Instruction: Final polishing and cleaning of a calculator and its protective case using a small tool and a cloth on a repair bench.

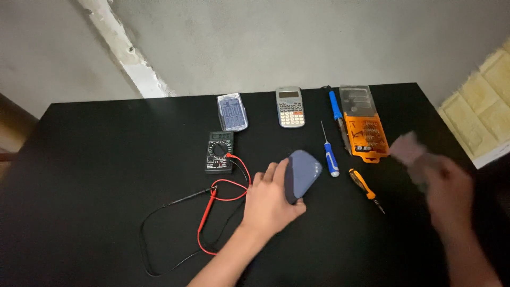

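Two hands: left point(271, 204) clasping blue case point(303, 174); right point(449, 188) blurred, grip unclear.

Count on black table point(79, 159): two calculators, one grey point(290, 107) and one blue-faced point(232, 111); one multimeter point(219, 151) with two leads, red point(206, 218) and black point(159, 212); three screwdrivers; one orange bit case point(366, 133); one blue-grey cover point(302, 175).

this is looking like a makeshift home electronics workbench: a black surface point(95, 159) is sitting against a rough, bare plaster wall point(276, 37), carrying a multimeter point(219, 152) with red and black leads point(212, 212), a soldering iron point(337, 114), an orange bit set point(365, 132), precision screwdrivers point(329, 154) and a calculator point(290, 107).
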